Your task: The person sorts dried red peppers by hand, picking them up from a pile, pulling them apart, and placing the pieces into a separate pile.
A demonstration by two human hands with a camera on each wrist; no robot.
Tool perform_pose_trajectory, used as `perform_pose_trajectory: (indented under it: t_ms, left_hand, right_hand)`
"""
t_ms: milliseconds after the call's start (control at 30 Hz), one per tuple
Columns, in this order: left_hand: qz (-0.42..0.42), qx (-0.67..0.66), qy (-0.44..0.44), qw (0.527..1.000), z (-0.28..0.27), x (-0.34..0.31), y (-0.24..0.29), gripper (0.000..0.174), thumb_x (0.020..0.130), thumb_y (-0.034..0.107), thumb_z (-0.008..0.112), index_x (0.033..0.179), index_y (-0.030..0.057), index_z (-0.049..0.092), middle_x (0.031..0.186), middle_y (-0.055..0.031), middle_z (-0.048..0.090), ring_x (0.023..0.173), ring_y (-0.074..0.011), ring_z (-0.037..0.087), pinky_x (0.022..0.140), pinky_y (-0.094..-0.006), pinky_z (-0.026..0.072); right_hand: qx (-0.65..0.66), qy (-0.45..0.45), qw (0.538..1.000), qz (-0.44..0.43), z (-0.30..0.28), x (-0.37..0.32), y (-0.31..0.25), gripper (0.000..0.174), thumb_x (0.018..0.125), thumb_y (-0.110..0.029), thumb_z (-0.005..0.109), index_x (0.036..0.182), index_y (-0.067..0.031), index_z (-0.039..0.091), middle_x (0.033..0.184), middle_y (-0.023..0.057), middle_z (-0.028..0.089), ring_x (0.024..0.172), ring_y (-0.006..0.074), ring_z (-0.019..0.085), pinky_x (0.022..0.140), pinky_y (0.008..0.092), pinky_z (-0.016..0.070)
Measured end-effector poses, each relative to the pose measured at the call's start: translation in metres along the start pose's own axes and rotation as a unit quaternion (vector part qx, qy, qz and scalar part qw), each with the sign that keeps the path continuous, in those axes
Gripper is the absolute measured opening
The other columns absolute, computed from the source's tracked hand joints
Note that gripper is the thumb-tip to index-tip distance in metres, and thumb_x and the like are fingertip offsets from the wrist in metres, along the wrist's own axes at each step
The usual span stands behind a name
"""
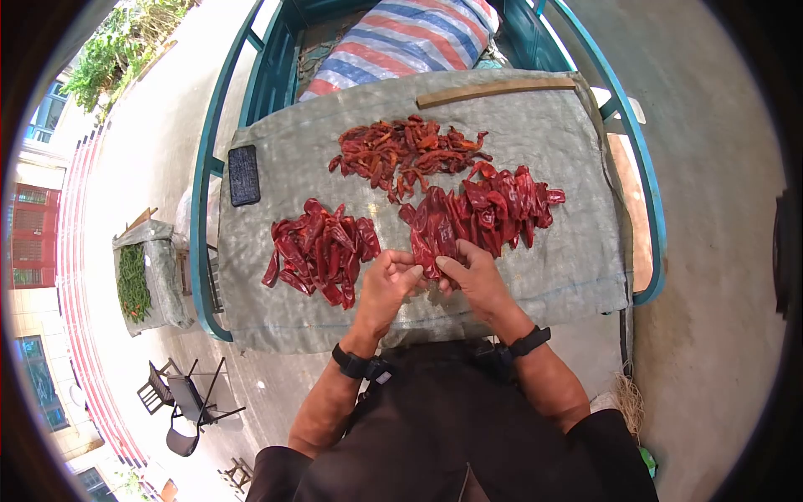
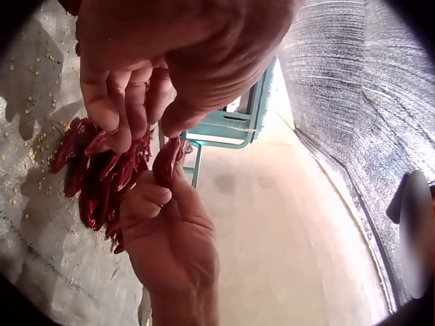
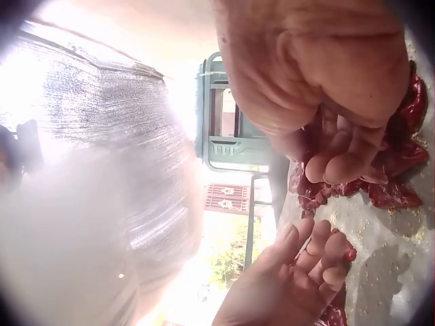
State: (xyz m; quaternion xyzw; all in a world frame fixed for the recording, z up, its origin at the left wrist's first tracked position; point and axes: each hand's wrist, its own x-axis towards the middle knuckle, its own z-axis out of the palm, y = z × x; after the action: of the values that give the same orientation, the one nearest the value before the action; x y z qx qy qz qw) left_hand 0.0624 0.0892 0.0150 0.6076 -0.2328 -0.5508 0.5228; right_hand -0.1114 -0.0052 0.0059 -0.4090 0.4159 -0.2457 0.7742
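My right hand [image 1: 478, 280] pinches a dried red chili pepper [image 2: 166, 163] between thumb and fingers, low over the near edge of the cloth. Close beside it, my left hand [image 1: 386, 289] has loosely bent fingers, with the thumb near the pepper's upper end in the left wrist view. In the right wrist view a gap shows between the left hand's [image 3: 289, 278] thumb and fingers. Large glossy peppers [image 1: 493, 205] lie heaped just beyond my right hand. Left of my hands sits another heap of red peppers [image 1: 318, 247].
Smaller, shrivelled peppers [image 1: 406, 151] form a heap farther back. A grey woven cloth [image 1: 560, 284] covers the surface between teal rails [image 1: 648, 184]. On it lie a black phone [image 1: 244, 176] and a wooden strip [image 1: 493, 92]. A striped sack [image 1: 401, 42] stands behind. Pale seeds dot the cloth.
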Motion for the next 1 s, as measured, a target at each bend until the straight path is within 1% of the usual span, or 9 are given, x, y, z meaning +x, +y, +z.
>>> perform_pose_trajectory:
  t_ms: [167,433,467,567,633,667,767,900,1000]
  left_hand:
    - [-0.017,0.004,-0.035,0.999,-0.035,0.004,-0.007,0.023,0.106,0.016,0.071,0.12,0.0006,0.063,0.101,-0.0048,0.073,0.091,-0.0127,0.074,0.076,-0.0264,0.0548]
    - [-0.013,0.048,-0.05,0.997,-0.067,-0.001,-0.025,0.019,0.101,0.01,0.075,0.114,-0.0008,0.066,0.096,-0.0037,0.071,0.085,-0.0098,0.069,0.076,-0.028,0.0555]
    - [-0.002,0.068,-0.049,0.996,-0.07,0.0,-0.031,0.019,0.1,0.01,0.075,0.113,-0.001,0.067,0.095,-0.0035,0.071,0.085,-0.0097,0.068,0.076,-0.0283,0.0556]
    - [0.029,0.118,-0.029,0.992,-0.08,-0.006,-0.035,0.018,0.098,0.01,0.076,0.111,-0.0004,0.068,0.093,-0.0047,0.072,0.083,-0.0103,0.069,0.075,-0.0291,0.0557]
    - [0.063,0.174,-0.002,0.983,-0.086,-0.01,-0.032,0.018,0.097,0.008,0.076,0.111,0.0005,0.069,0.092,-0.0062,0.073,0.081,-0.0113,0.069,0.074,-0.0293,0.0555]
    - [0.089,0.214,0.016,0.973,-0.089,-0.012,-0.029,0.018,0.096,0.008,0.076,0.111,0.001,0.069,0.091,-0.0071,0.073,0.081,-0.012,0.069,0.074,-0.0293,0.0554]
    - [0.136,0.295,0.092,0.941,-0.098,-0.014,-0.016,0.02,0.094,0.007,0.077,0.112,0.0025,0.069,0.093,-0.0082,0.071,0.077,-0.016,0.068,0.072,-0.0317,0.0554]
    - [0.217,0.398,0.259,0.853,-0.11,-0.005,0.007,0.029,0.09,0.011,0.082,0.115,0.005,0.068,0.101,-0.0086,0.067,0.08,-0.0245,0.068,0.073,-0.0391,0.0559]
    - [0.226,0.49,0.325,0.777,-0.118,0.008,0.023,0.041,0.086,0.017,0.088,0.118,0.0069,0.066,0.108,-0.0109,0.064,0.091,-0.0317,0.068,0.078,-0.0458,0.0556]
  right_hand:
    - [-0.067,0.09,0.993,-0.037,-0.005,0.004,-0.016,0.014,0.105,-0.014,0.07,0.111,-0.0015,0.067,0.088,0.0027,0.071,0.067,0.0097,0.065,0.06,0.0276,0.0543]
    - [-0.105,0.138,0.983,-0.066,-0.004,0.019,-0.015,0.016,0.104,-0.015,0.072,0.104,-0.0006,0.066,0.089,0.004,0.071,0.067,0.0106,0.067,0.058,0.0279,0.0547]
    - [-0.112,0.151,0.981,-0.051,-0.005,0.021,-0.014,0.019,0.102,-0.016,0.074,0.107,0.0002,0.065,0.089,0.0064,0.07,0.07,0.0139,0.069,0.061,0.0316,0.0564]
    - [-0.372,0.247,0.885,-0.133,-0.009,0.019,0.0,0.024,0.098,-0.015,0.077,0.111,0.0004,0.064,0.089,0.0103,0.07,0.074,0.0189,0.07,0.067,0.0363,0.0569]
    - [-0.436,0.25,0.846,-0.178,-0.011,0.014,0.002,0.025,0.097,-0.014,0.078,0.113,0.0002,0.065,0.091,0.0089,0.071,0.076,0.0163,0.068,0.069,0.0342,0.0568]
    - [-0.466,0.252,0.824,-0.202,-0.011,0.012,0.003,0.026,0.096,-0.014,0.078,0.114,0.0002,0.066,0.092,0.0082,0.071,0.077,0.0151,0.068,0.07,0.0331,0.0567]
    - [-0.465,0.241,0.822,-0.223,-0.01,0.011,0.004,0.024,0.095,-0.012,0.078,0.113,0.0003,0.066,0.09,0.0085,0.071,0.079,0.0155,0.067,0.073,0.0349,0.0559]
    - [-0.407,0.181,0.878,-0.175,-0.005,0.002,-0.002,0.021,0.095,-0.011,0.077,0.11,0.0005,0.067,0.088,0.0085,0.07,0.079,0.0153,0.066,0.073,0.0333,0.0549]
    - [-0.392,0.143,0.894,-0.164,0.003,-0.005,-0.005,0.02,0.094,-0.01,0.077,0.108,0.0005,0.068,0.088,0.0098,0.07,0.078,0.017,0.067,0.072,0.0339,0.0549]
